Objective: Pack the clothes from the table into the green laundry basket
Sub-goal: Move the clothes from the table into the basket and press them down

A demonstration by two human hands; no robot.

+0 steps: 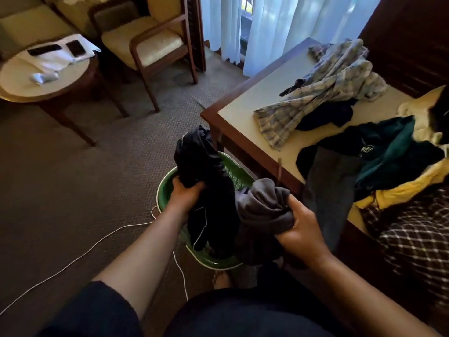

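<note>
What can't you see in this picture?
Head view only:
- Basket inside: hidden by the dark garment in the left hand and the grey garment in the right hand.
- Table: its far right is cut off by the picture's edge.
- Teal top: its lettering is too small to read.

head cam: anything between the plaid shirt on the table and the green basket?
Head view: bare cream tabletop, then the table's dark wooden edge. No garment lies between the light plaid shirt and the green plastic laundry basket.
</note>
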